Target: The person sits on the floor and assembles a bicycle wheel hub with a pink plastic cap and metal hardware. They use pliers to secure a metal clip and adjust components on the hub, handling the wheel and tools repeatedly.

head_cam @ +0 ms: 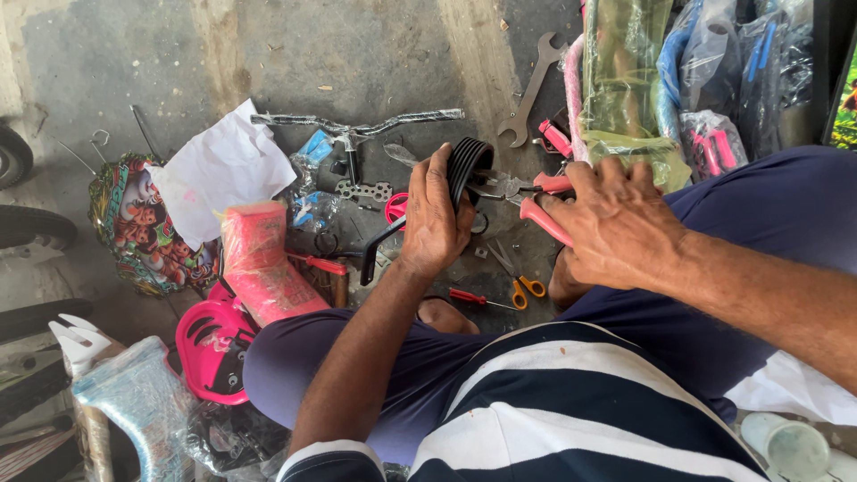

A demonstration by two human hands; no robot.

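Black ribbed part (468, 165) clenched in left hand (435, 219); pliers (527, 192) gripped by right hand (616, 223), tips at part. Work judged midway (handlebar (357, 123), spanner (533, 87) untouched on floor).

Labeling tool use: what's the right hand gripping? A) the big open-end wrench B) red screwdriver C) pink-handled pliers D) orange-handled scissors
C: the right hand is closed on the pink-handled pliers, whose nose meets the black ribbed part held by the left hand; the scissors, wrench and screwdriver lie untouched on the floor.
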